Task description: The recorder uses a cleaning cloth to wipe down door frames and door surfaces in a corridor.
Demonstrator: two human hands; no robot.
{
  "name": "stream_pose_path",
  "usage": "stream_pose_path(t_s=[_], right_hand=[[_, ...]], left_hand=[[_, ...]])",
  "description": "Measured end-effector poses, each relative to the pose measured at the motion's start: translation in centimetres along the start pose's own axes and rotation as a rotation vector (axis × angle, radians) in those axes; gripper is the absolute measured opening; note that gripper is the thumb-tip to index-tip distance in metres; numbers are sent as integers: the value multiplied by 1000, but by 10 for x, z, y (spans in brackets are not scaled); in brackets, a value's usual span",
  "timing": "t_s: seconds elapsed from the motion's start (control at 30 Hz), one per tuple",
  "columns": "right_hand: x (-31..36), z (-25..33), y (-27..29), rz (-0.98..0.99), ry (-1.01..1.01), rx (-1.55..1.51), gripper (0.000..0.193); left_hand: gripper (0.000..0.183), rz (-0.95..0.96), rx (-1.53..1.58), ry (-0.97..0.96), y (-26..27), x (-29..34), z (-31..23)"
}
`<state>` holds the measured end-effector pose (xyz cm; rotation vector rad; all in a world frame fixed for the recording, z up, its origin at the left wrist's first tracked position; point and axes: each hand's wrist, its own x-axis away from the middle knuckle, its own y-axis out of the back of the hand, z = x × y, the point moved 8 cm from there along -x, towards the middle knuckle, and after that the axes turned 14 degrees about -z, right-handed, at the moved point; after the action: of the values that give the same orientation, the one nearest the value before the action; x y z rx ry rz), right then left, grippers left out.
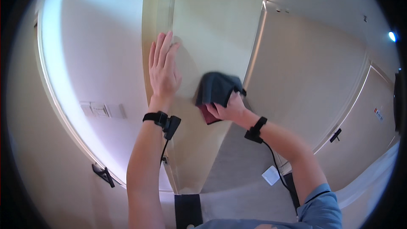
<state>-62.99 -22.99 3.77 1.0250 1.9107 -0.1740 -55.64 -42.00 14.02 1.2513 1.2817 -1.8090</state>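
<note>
A cream door panel [216, 25] stands upright in front of me. My left hand [164, 70] is open, its fingers stretched upward and its palm toward the panel's left edge and frame. Whether the whole palm touches is hidden. My right hand [229, 107] grips a dark grey cloth [217, 85] against the middle of the panel. A dark red part of the cloth shows below my fingers. The cloth is slightly blurred, and its folds hide some of my fingertips. Each wrist wears a black strap with a small device and a cable.
On the lit wall to the left is a white switch plate [99, 110]. Black handles sit on a left door [63, 178] and a right door [360, 118]. A white square object [270, 175] and a black strip [188, 210] lie on the grey floor.
</note>
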Motion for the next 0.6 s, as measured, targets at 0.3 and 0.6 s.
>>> stream_pose_path(t_s=[0.3, 0.6], right_hand=[[-27, -48, 39, -187, -42, 282, 60], [-296, -204, 112, -359, -478, 146, 38]], left_hand=[[34, -59, 48, 75, 7, 9, 12], [29, -38, 2, 32, 8, 3, 6]])
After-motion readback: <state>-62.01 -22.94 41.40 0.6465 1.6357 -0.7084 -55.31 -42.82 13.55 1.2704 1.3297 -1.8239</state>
